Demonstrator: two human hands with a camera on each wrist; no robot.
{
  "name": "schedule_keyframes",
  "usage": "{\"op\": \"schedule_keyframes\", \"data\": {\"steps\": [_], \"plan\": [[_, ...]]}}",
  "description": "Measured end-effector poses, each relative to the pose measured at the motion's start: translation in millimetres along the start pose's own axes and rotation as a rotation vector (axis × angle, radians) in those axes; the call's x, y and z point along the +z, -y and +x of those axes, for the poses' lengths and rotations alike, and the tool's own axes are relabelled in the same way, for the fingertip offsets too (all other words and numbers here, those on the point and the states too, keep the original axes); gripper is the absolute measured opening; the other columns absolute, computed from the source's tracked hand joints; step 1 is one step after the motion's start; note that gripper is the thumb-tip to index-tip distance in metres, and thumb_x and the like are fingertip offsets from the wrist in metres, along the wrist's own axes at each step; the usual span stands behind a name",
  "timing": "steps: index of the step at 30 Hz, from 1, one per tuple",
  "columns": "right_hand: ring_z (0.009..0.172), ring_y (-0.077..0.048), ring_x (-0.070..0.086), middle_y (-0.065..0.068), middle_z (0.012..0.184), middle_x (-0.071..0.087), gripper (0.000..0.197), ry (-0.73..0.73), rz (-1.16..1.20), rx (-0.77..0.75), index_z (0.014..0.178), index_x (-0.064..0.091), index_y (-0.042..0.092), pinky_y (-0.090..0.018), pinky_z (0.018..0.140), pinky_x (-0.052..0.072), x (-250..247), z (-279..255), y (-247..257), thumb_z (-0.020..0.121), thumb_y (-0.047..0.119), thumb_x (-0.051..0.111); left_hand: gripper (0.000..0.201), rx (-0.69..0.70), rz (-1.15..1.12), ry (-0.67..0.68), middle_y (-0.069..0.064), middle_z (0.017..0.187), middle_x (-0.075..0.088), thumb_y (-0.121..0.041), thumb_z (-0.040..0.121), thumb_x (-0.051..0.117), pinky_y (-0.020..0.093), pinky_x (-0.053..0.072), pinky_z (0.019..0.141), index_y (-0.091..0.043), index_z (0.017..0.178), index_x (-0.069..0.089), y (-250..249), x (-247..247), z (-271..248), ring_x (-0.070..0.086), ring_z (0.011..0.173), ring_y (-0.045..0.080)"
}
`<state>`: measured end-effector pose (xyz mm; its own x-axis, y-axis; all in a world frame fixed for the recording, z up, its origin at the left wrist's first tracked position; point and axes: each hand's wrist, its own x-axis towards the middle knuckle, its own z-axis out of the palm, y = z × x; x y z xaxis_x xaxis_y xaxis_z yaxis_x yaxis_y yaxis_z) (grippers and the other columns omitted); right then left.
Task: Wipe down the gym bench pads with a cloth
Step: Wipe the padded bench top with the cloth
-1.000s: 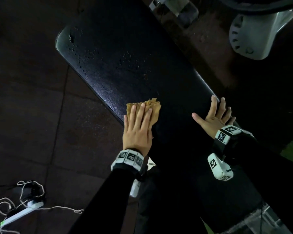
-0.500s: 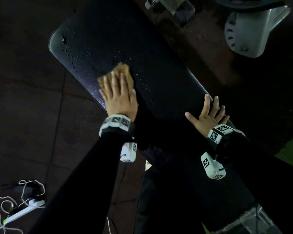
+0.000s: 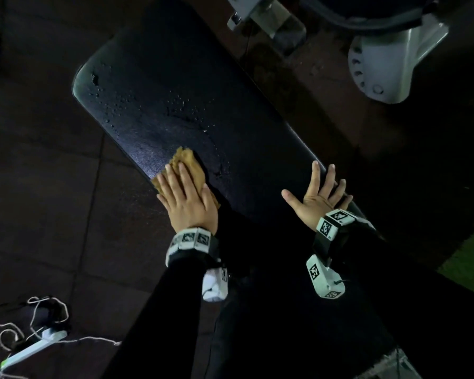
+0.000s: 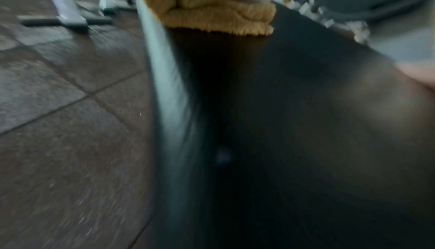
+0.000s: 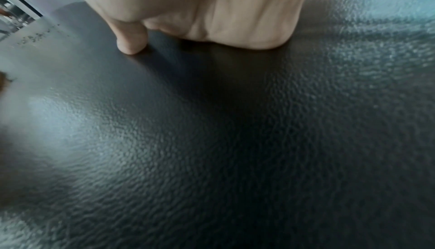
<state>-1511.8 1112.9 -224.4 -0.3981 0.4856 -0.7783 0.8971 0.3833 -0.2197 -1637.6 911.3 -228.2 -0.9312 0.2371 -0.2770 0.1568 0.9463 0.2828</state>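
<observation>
A long black bench pad runs diagonally from the upper left toward me. Water droplets dot its far half. My left hand lies flat, fingers straight, pressing a tan cloth onto the pad's left edge. The left wrist view shows the bunched cloth under the palm on the pad. My right hand rests flat on the pad's right side with fingers spread. Its palm sits on the grained black surface in the right wrist view.
Dark tiled floor lies left of the bench. A white power strip with tangled cords sits at the lower left. A grey metal machine bracket and frame parts stand at the top right. Green flooring shows at the right.
My left hand pushed the cloth up toward the droplets half a second ago, then drew it back down along the pad's left edge. The right hand stayed in place.
</observation>
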Motion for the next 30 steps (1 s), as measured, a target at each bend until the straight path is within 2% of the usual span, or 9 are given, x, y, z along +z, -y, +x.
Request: {"op": "schedule_keyframes", "data": {"steps": [5,10,13,16,19,22,24,27,30], "plan": [[0.139,-0.036,-0.024,0.004,0.148,-0.036,0.096,-0.031,0.012,-0.018,0.138,-0.029,0.042,-0.055,0.109,-0.015,0.1,1.0,-2.0,0.075,0.08,0.032,0.068,-0.094,-0.022,0.019,0.014,0.16,-0.002,-0.041,0.098,0.036,0.058,-0.003,0.115,-0.012,0.152,0.006,-23.6,-5.5,45.6,-0.009,0.146,0.033],[0.139,-0.036,-0.024,0.004,0.148,-0.036,0.096,-0.037,0.005,-0.008,0.138,-0.029,0.043,-0.055,0.109,-0.016,2.0,2.0,-1.8,0.076,0.079,0.034,0.068,0.082,0.002,0.092,0.012,0.16,-0.004,-0.041,0.098,0.036,0.055,-0.008,0.115,-0.015,0.152,0.005,-51.8,2.0,33.8,-0.011,0.146,0.032],[0.139,-0.035,-0.023,0.006,0.148,-0.035,0.095,-0.061,-0.003,0.007,0.137,-0.028,0.044,-0.055,0.11,-0.014,3.8,1.3,-2.2,0.075,0.079,0.034,0.065,0.145,-0.08,0.142,0.008,0.16,-0.009,-0.042,0.099,0.033,0.052,-0.011,0.115,-0.021,0.152,0.003,-57.6,4.1,23.5,-0.016,0.146,0.025],[0.14,-0.034,-0.021,0.01,0.146,-0.036,0.095,-0.056,-0.018,0.017,0.135,-0.03,0.046,-0.054,0.11,-0.013,4.1,2.2,-3.0,0.074,0.08,0.034,0.063,0.191,-0.158,0.144,0.005,0.16,-0.008,-0.043,0.1,0.028,0.048,-0.008,0.118,-0.018,0.152,0.003,-46.4,-4.1,28.2,-0.012,0.146,0.019],[0.141,-0.031,-0.02,0.012,0.146,-0.033,0.094,-0.092,-0.005,0.032,0.134,-0.029,0.049,-0.053,0.111,-0.013,5.4,-1.4,-0.9,0.073,0.08,0.035,0.068,0.177,-0.107,0.101,0.007,0.16,-0.003,-0.046,0.095,0.023,0.045,-0.007,0.117,-0.014,0.152,0.006,-18.2,-19.9,46.9,-0.008,0.147,0.023],[0.142,-0.031,-0.013,0.008,0.154,-0.019,0.094,-0.197,0.04,0.039,0.14,-0.016,0.048,-0.052,0.112,-0.01,7.4,-8.5,4.2,0.074,0.074,0.046,0.062,0.087,-0.069,0.084,0.008,0.16,0.0,-0.04,0.098,0.026,0.047,-0.004,0.118,-0.013,0.152,0.01,15.4,-38.5,80.3,-0.003,0.147,0.024],[0.143,-0.032,-0.008,0.005,0.156,-0.013,0.094,-0.282,0.066,0.043,0.146,-0.006,0.04,-0.052,0.115,-0.005,9.4,-13.5,14.9,0.078,0.061,0.056,0.058,0.091,0.011,0.096,0.006,0.161,-0.002,-0.036,0.102,0.029,0.048,-0.004,0.118,-0.017,0.153,0.01,32.3,-50.5,105.4,-0.005,0.147,0.023],[0.144,-0.027,-0.004,0.003,0.158,-0.012,0.084,-0.394,0.008,-0.098,0.15,0.008,0.02,-0.049,0.116,0.002,17.2,-20.0,47.8,0.085,0.045,0.056,0.059,0.163,0.098,0.133,0.006,0.16,-0.004,-0.036,0.102,0.031,0.047,-0.005,0.118,-0.019,0.153,0.007,43.8,-67.6,143.1,-0.007,0.147,0.024],[0.145,-0.018,-0.01,0.007,0.156,-0.017,0.074,-0.361,-0.072,-0.36,0.15,0.003,0.022,-0.041,0.116,-0.003,25.1,-21.5,94.6,0.092,0.046,0.041,0.058,0.228,0.157,0.186,0.006,0.16,-0.007,-0.037,0.102,0.029,0.049,-0.006,0.117,-0.022,0.153,0.005,48.2,-80.2,170.7,-0.008,0.147,0.025]]}}
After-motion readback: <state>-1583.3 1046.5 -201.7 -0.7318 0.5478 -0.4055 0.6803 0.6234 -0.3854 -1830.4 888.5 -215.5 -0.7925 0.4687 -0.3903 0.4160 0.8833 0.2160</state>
